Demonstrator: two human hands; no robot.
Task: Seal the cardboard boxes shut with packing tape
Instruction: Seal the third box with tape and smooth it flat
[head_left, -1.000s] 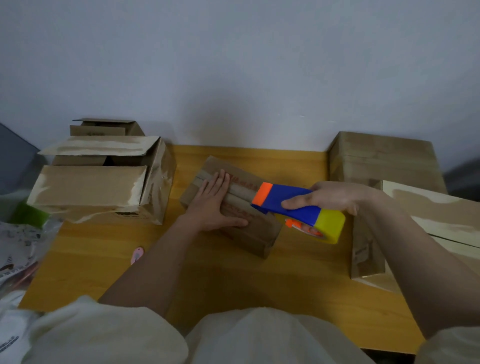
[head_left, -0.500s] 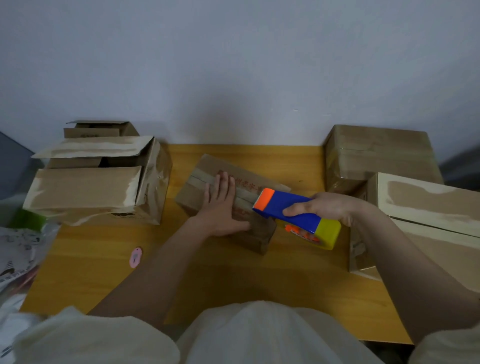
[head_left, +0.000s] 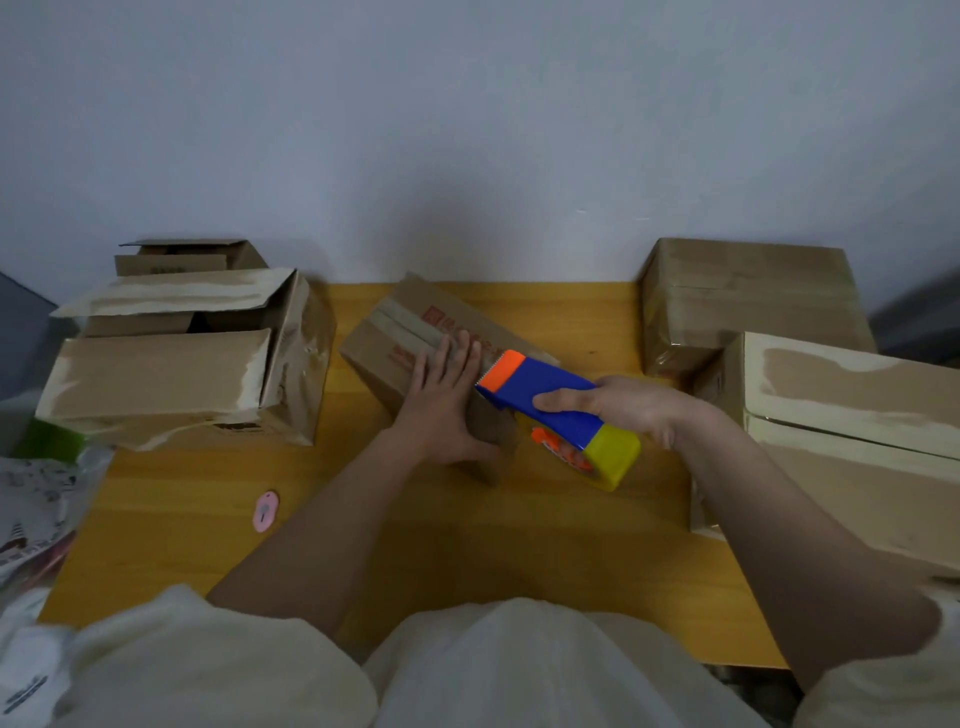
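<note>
A small closed cardboard box (head_left: 400, 327) with red print lies at an angle in the middle of the wooden table (head_left: 467, 525). My left hand (head_left: 447, 400) rests flat on its top, fingers straight, pressing it down. My right hand (head_left: 618, 405) grips a blue tape dispenser (head_left: 545, 400) with an orange tip and a yellow rear. The orange tip sits on the box top just right of my left fingers. The dispenser's body hangs over the box's near right end.
A large box with open flaps (head_left: 171, 364) stands at the left, a smaller open box (head_left: 182, 257) behind it. Two closed boxes sit at the right, one at the back (head_left: 748, 301) and one nearer (head_left: 852, 441). A pink oval item (head_left: 266, 510) lies on the table.
The dispenser has slid back along the box top toward me and to the right. My left hand has stayed pressed on the box.
</note>
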